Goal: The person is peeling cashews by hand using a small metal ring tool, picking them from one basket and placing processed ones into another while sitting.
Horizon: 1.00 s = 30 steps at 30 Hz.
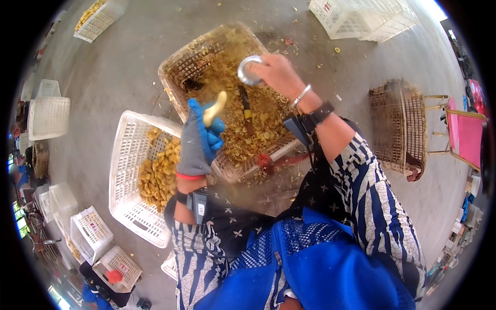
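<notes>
A pale yellow piece (pixel 215 109), smooth and slightly curved, sticks up from the left hand (pixel 198 139), over the near left part of a wide basket (pixel 170 85). That hand wears a blue-and-grey glove (pixel 191 150); its fingers curl in around the lower end of the piece, little opened, leaving the upper end free. The glove probably gives grip and guards the skin, and the exposed end seems held that way to stay within reach of the other hand.

The bare right hand (pixel 279 72) is raised beyond it, pinching a round silver ring (pixel 246 77) between thumb and bent fingers. The ring stands well apart from the piece; slight blur hides the exact finger contact.

Below both hands, yellowish scraps (pixel 268 111) cover the basket's floor, and a dark-handled tool (pixel 244 98) with a yellow band lies on them. The basket sits under the hands, likely so that bits drop into it.

Just beside it on the left, a white crate (pixel 124 165) holds a heap of yellow-brown pieces (pixel 160 173), conveniently near the gloved hand. Farther right on the concrete floor (pixel 330 57) stand a stained brown basket (pixel 395 124) and a pink chair (pixel 462 132).
</notes>
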### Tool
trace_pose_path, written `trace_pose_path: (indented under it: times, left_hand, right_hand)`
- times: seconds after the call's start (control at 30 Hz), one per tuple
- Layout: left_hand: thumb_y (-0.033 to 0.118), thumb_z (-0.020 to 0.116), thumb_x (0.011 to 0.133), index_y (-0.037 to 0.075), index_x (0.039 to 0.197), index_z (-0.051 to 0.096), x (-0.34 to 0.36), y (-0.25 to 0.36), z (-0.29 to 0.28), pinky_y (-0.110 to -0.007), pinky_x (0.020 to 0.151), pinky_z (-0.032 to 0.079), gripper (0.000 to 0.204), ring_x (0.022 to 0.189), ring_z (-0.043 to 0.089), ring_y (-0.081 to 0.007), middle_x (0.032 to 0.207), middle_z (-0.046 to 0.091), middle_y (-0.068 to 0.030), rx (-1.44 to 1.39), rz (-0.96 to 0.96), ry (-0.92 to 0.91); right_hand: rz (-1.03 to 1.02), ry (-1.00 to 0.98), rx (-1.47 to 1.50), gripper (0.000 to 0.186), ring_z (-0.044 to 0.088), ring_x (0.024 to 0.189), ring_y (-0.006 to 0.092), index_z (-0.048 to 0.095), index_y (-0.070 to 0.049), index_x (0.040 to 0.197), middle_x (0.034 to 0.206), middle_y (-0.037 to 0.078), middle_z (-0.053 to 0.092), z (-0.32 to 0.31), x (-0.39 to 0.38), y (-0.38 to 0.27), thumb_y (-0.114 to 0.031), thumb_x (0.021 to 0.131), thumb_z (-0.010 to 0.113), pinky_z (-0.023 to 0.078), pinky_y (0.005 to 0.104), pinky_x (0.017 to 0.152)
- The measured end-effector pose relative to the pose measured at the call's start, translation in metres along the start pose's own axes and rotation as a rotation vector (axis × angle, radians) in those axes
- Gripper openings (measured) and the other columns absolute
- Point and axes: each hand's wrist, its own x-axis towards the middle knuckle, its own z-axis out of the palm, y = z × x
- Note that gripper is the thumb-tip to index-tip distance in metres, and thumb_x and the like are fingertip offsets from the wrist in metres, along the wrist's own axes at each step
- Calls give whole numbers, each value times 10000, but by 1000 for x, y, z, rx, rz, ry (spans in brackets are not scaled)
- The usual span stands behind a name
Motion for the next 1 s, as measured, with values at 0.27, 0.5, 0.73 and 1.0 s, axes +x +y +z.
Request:
trace_pose_path:
  times: [0.27,0.5,0.73,1.0]
  left_hand:
    - [490,493,1010,102,1032,625,0,0,0,-204,333,258,410,376,352,-58,595,512,28,-19,-49,53]
    - [504,478,1011,120,1037,628,2,6,-13,-212,315,241,413,358,320,-72,564,463,40,-236,-173,-113]
    - [508,444,1023,104,1187,568,-5,2,11,-193,328,247,453,357,300,-50,593,460,45,-79,-184,31]
    - [388,407,1060,80,1273,514,6,4,-22,-199,307,280,390,336,332,-44,562,432,63,-412,-132,-402]
  right_hand:
    - [-447,-191,71,166,644,663,133,758,-62,934,775,79,711,39,-29,-19,-215,874,733,507,277,596]
    - [-23,17,121,214,664,657,167,752,-49,954,818,101,730,-6,2,-14,-241,894,681,529,306,582]
    - [-32,-333,437,266,648,649,87,711,3,1010,830,64,710,30,-20,-24,-246,920,693,529,218,519]
    - [39,-212,612,279,672,669,108,701,-20,1084,902,98,731,4,-12,-33,-258,950,644,528,194,515]
